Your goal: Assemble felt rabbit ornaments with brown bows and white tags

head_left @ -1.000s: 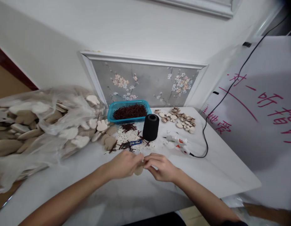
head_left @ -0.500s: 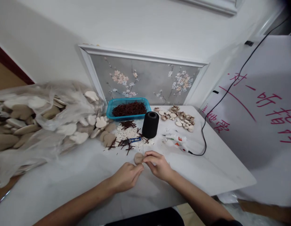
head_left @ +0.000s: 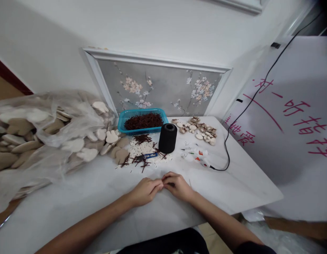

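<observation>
Left hand (head_left: 145, 192) and right hand (head_left: 178, 187) meet at their fingertips above the near part of the white table (head_left: 232, 192), thumbs and fingers drawn into small pinches. Whether anything is grasped there cannot be told; any small piece in that meeting point is hidden by the fingers themselves.

Among the things in plain view, the blue-handled snips (head_left: 152, 155) lie nearest, straight beyond the left hand and well apart from it. Their long axis runs roughly left to right, blue handle to the right, other end among dark brown bows (head_left: 145, 164). The left hand is the nearer to them; the black thread cone (head_left: 167, 139) stands upright farther on — almost in line with the joined fingertips, slightly closer to the right hand. Off to the right and beyond the right hand lies the glue gun (head_left: 203, 162).

As for pose, the left forearm slants in from lower left, back of the hand upward, fingers curled. Opposite it, the right forearm slants in from lower right — fingers arched over, thumb underneath, a dark gap between them.
</observation>
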The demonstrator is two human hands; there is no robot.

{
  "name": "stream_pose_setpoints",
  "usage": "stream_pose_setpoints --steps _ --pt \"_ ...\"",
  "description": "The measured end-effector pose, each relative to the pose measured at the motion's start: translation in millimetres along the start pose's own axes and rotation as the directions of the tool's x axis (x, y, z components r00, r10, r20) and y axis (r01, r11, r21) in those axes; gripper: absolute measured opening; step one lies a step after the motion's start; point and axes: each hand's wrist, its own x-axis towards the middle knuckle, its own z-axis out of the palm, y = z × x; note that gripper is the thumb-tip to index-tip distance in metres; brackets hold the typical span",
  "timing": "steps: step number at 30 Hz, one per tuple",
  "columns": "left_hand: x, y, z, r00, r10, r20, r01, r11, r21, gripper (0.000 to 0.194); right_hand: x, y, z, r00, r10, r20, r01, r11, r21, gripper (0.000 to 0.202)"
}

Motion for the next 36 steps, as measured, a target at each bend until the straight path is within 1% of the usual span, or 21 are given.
stream_pose_setpoints --steps 3,5,6,8,10,12,14,17,20,24,29,32,36 --pt "12.5 -4.8 -10.6 0.997 0.009 -0.077 -0.009 1.000 0.000 0.031 2.5 6.5 -5.8 1.000 -0.028 0.006 0.028 1.000 0.006 0.013" --pt "25.8 -11.3 -16.2 0.988 0.095 -0.125 -0.088 0.995 0.056 0.026 5.0 10.0 -13.3 0.998 -0.064 0.021 0.063 0.998 0.010 0.013" --pt "33.0 -15.5 -17.6 0.979 0.161 -0.129 -0.148 0.984 0.101 0.023 6.1 11.6 -17.6 0.996 -0.079 0.027 0.079 0.997 0.009 0.013" --pt "45.9 -24.7 -17.3 0.958 0.273 -0.091 -0.253 0.950 0.180 0.022 6.8 14.9 -26.1 0.995 -0.096 0.026 0.097 0.995 -0.001 0.014" --pt "55.1 -32.7 -13.6 0.950 0.308 -0.052 -0.290 0.932 0.217 0.019 5.0 18.1 -33.1 0.996 -0.091 0.009 0.091 0.996 -0.015 0.014" --pt "60.2 -37.5 -8.7 0.950 0.308 -0.039 -0.292 0.929 0.229 0.016 0.7 20.8 -37.7 0.998 -0.064 -0.028 0.063 0.998 -0.023 0.014" --pt "62.3 -39.1 -4.6 0.948 0.316 -0.029 -0.302 0.926 0.227 0.019 -4.5 22.1 -39.4 0.997 -0.024 -0.073 0.023 1.000 -0.012 0.015" --pt "62.8 -38.7 -1.7 0.944 0.330 -0.018 -0.319 0.923 0.216 0.023 -9.7 21.0 -37.0 0.993 0.046 -0.110 -0.041 0.998 0.053 0.016" --pt "62.2 -39.2 -2.0 0.948 0.316 -0.027 -0.305 0.931 0.199 0.025 -9.3 17.2 -32.3 0.988 0.125 -0.090 -0.111 0.983 0.148 0.021" --pt "60.2 -41.0 -2.1 0.957 0.287 -0.034 -0.277 0.943 0.185 0.028 -5.3 13.3 -29.8 0.974 0.219 -0.064 -0.193 0.940 0.282 0.029" --pt "57.8 -37.1 3.4 0.958 0.283 -0.041 -0.270 0.944 0.191 0.025 -4.6 19.5 -31.1 0.955 0.285 -0.089 -0.226 0.885 0.408 0.033" --pt "57.5 -33.6 5.7 0.960 0.276 -0.056 -0.260 0.945 0.197 0.024 -4.9 23.0 -29.5 0.950 0.304 -0.077 -0.244 0.869 0.430 0.034" --pt "56.9 -33.7 5.0 0.964 0.255 -0.074 -0.237 0.951 0.201 0.023 -4.5 17.5 -27.0 0.950 0.312 -0.012 -0.284 0.879 0.382 0.032"
